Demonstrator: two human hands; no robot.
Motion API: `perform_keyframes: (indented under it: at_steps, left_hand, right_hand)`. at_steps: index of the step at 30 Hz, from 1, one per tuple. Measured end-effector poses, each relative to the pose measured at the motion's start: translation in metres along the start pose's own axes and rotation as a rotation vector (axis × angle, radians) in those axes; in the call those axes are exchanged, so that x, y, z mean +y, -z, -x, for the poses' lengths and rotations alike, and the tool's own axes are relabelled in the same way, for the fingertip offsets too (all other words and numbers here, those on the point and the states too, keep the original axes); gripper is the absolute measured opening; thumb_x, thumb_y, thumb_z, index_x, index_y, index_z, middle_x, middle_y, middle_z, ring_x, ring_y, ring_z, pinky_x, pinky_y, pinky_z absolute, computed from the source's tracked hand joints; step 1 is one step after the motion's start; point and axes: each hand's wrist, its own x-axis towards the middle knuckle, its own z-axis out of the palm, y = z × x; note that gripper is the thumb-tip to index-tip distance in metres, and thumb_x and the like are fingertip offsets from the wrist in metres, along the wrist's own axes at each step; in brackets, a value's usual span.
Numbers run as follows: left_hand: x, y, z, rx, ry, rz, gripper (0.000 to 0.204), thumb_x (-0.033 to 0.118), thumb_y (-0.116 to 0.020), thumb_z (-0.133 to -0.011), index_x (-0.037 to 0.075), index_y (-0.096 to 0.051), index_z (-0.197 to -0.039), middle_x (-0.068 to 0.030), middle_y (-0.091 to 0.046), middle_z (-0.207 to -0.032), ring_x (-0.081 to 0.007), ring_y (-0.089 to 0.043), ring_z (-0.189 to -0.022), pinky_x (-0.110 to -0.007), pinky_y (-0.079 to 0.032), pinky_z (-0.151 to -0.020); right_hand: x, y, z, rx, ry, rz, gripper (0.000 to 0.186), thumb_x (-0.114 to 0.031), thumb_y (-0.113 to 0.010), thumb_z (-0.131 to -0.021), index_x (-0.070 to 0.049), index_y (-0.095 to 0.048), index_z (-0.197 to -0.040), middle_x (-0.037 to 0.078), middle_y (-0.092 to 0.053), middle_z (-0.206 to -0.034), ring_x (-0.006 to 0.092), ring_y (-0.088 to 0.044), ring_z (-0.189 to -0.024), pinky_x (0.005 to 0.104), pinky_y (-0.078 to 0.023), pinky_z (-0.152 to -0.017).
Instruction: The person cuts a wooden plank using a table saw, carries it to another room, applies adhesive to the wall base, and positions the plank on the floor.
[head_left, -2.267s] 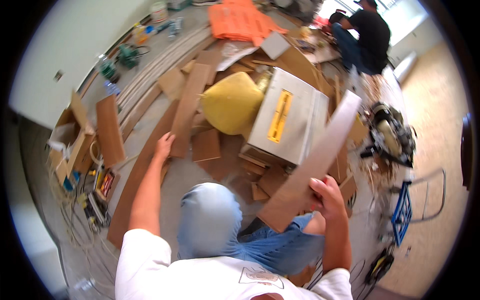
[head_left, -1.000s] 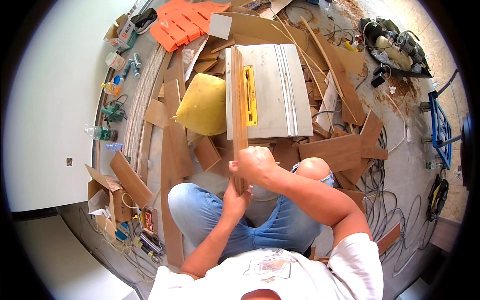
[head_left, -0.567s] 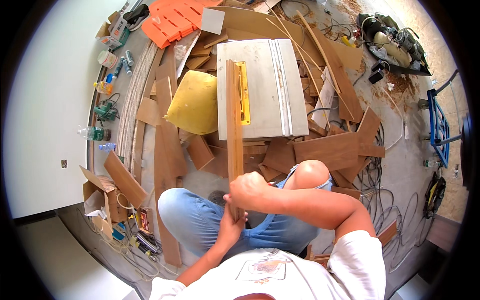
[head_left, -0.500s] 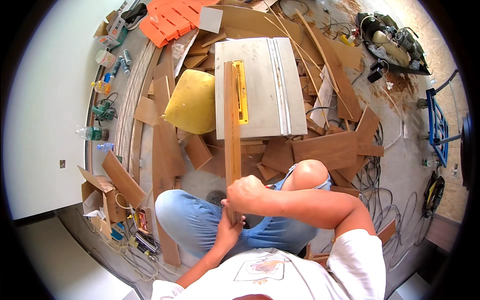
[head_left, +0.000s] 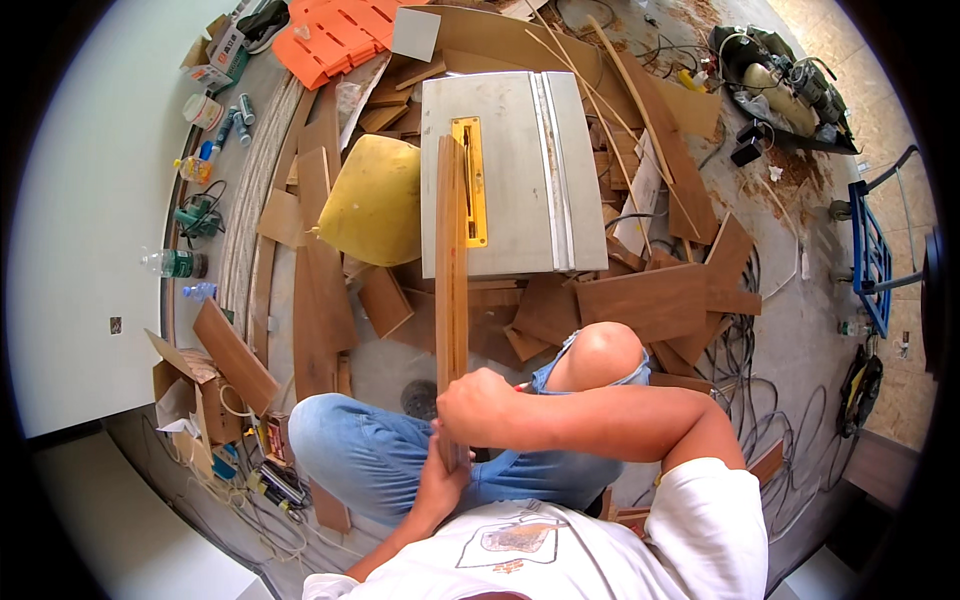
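Observation:
A long narrow wooden strip (head_left: 451, 290) runs away from my lap. Its far part lies over the left side of a grey table saw top (head_left: 515, 190), next to the yellow slotted insert (head_left: 476, 215). My left hand (head_left: 442, 482) is closed around the strip's near end from below. Against the strip, just beyond the left hand, my right hand (head_left: 478, 405) is closed, knuckles up. A thin red-and-white stick (head_left: 523, 387), pencil-like, pokes out at its thumb side; its other end is hidden by the hand.
Wooden board offcuts (head_left: 640, 300) lie around the saw. A yellow cushion-like pad (head_left: 373, 200) sits left of it. Cables (head_left: 745, 390) trail on the right near a blue trolley (head_left: 872, 255). An open carton (head_left: 195, 400) and green plastic bottle (head_left: 180, 263) stand left.
The strip has slid a little toward me over the saw top, with both hands still at its near end. The whole view has shifted slightly.

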Motion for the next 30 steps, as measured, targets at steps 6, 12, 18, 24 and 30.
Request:
perform_keyframes:
  at_steps: [6,12,18,24,30]
  left_hand:
    - [0.025,0.012,-0.010,-0.024,-0.001,-0.094,0.053,-0.002,-0.060,-0.095,0.006,-0.041,-0.144,-0.0113,-0.066,-0.113,-0.0211,-0.069,-0.103,-0.036,-0.057,-0.089]
    - [0.010,0.017,0.018,-0.044,0.059,0.002,0.056,-0.004,-0.062,-0.092,0.005,-0.043,-0.144,-0.0141,-0.067,-0.124,-0.0253,-0.070,-0.108,-0.038,-0.058,-0.090]
    - [0.081,0.047,0.021,-0.226,0.169,0.567,0.063,-0.002,-0.067,-0.085,0.000,-0.044,-0.144,-0.0192,-0.064,-0.124,-0.0298,-0.070,-0.107,-0.045,-0.061,-0.095]
    - [0.117,0.100,0.021,-0.258,0.047,0.769,0.068,0.005,-0.071,-0.081,-0.004,-0.047,-0.144,-0.0216,-0.063,-0.121,-0.0301,-0.070,-0.104,-0.048,-0.062,-0.087]
    - [0.121,0.117,-0.010,-0.299,-0.152,0.921,0.065,0.009,-0.075,-0.078,-0.008,-0.052,-0.136,-0.0210,-0.061,-0.117,-0.0307,-0.068,-0.096,-0.049,-0.059,-0.077]
  right_hand:
    - [0.003,0.016,0.004,0.055,-0.067,-0.089,0.043,-0.045,-0.060,-0.102,-0.009,-0.083,-0.096,0.013,-0.080,-0.092,0.0303,-0.079,-0.086,0.0422,-0.061,-0.067]
    - [0.003,0.006,0.012,0.153,0.006,-0.126,0.053,-0.048,-0.058,-0.102,-0.004,-0.079,-0.081,0.019,-0.075,-0.077,0.0357,-0.077,-0.076,0.0437,-0.058,-0.065]
    - [0.021,0.077,0.052,0.402,0.098,-0.560,0.040,-0.035,-0.059,-0.107,-0.001,-0.076,-0.094,0.018,-0.073,-0.073,0.0304,-0.072,-0.064,0.0398,-0.058,-0.063]
    - [0.131,0.146,0.097,1.222,0.463,-1.281,0.068,-0.055,-0.038,-0.110,0.003,-0.068,-0.126,0.017,-0.077,-0.092,0.0227,-0.074,-0.072,0.0283,-0.058,-0.059]
    - [0.366,0.197,0.060,1.406,-0.328,-0.557,0.047,-0.049,-0.057,-0.106,-0.005,-0.072,-0.112,0.011,-0.074,-0.076,0.0176,-0.071,-0.065,0.0333,-0.055,-0.063]
